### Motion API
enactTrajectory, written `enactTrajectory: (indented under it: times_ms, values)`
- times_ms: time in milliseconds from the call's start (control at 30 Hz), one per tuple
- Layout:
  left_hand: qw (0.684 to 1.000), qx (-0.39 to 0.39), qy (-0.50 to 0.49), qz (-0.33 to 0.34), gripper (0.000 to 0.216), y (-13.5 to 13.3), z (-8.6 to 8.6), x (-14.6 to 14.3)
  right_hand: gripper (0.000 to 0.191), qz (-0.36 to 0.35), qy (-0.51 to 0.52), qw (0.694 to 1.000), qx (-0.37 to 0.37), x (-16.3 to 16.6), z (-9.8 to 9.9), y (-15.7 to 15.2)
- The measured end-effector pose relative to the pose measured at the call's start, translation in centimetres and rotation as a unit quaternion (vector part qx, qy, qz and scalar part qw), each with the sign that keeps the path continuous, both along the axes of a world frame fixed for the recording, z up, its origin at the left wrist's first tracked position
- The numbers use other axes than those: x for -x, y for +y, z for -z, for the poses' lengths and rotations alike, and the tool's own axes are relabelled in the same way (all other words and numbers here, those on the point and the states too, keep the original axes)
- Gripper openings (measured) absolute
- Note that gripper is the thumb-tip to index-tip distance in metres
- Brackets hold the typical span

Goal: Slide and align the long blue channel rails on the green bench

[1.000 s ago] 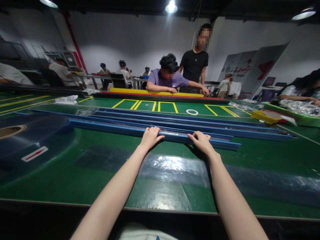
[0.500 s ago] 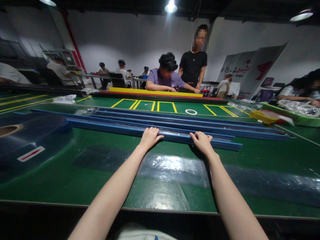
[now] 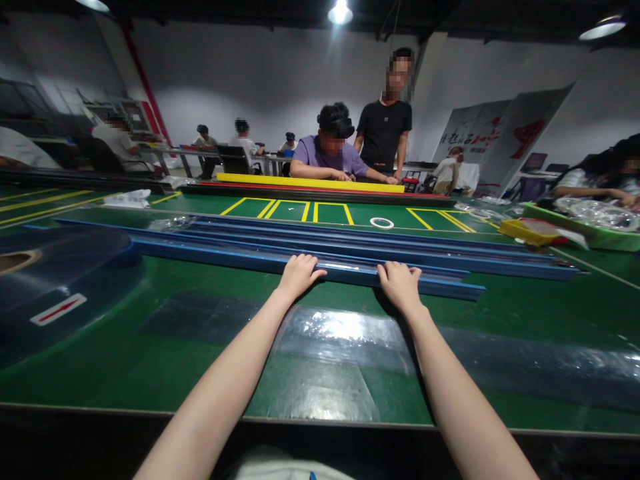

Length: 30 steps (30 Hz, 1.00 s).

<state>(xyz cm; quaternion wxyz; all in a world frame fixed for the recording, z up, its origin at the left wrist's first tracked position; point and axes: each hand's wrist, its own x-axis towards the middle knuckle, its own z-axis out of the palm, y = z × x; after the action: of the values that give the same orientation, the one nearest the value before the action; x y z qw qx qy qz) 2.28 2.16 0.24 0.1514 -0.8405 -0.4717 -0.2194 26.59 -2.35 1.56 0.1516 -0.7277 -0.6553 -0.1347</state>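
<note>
A long blue plastic channel strip (image 3: 240, 261) lies crosswise on the green table, nearest me among several blue strips. My left hand (image 3: 300, 275) grips its near edge, fingers over the top and thumb along the front. Farther right, my right hand (image 3: 400, 283) is closed over the same strip, its fingers bent across the top. Clear film shows inside the strip between my hands. More blue strips (image 3: 500, 259) lie just behind it. A wide band of clear plastic film (image 3: 345, 333) is flat on the table under my forearms.
A large roll of clear film (image 3: 75, 267) lies at the left. Behind the strips are a white tape ring (image 3: 382, 223), yellow tape outlines and a yellow strip (image 3: 310, 183). A yellow tray (image 3: 527, 231) and a green tray (image 3: 610, 237) stand right. People work opposite.
My right hand has shifted slightly left along the blue strip, and its fingers sit more squarely over it. The left hand stays in place.
</note>
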Motion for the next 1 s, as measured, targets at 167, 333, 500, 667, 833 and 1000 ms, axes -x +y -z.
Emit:
enactTrajectory:
  times_ms: [167, 333, 500, 667, 833, 1000]
  values:
    - [1.000, 0.000, -0.006, 0.000, 0.032, 0.1, 0.1, 0.0, 0.031, -0.123, -0.015, 0.992, -0.029, 1.4, 0.5, 0.0]
    - [1.000, -0.008, -0.006, -0.005, 0.033, 0.2, 0.1, 0.0, 0.033, -0.138, 0.008, 0.990, -0.021, 2.2, 0.9, 0.5]
    - [1.000, -0.009, -0.005, 0.001, 0.034, 0.0, 0.1, 0.1, 0.038, -0.101, 0.020, 0.995, -0.018, 2.5, 0.9, 0.8]
    - [1.000, -0.018, -0.013, 0.013, 0.033, 0.0, 0.3, 0.2, 0.040, -0.095, 0.050, 0.994, -0.033, 2.7, 1.0, 0.9]
    - [0.999, -0.024, -0.019, 0.027, 0.031, 0.0, 0.3, 0.3, 0.046, -0.088, 0.101, 0.991, -0.030, 2.9, 0.8, 1.2]
    - [0.998, -0.026, -0.032, 0.036, 0.032, -0.1, 0.2, 0.4, 0.054, -0.049, 0.126, 0.991, -0.016, 2.2, 0.3, 1.2]
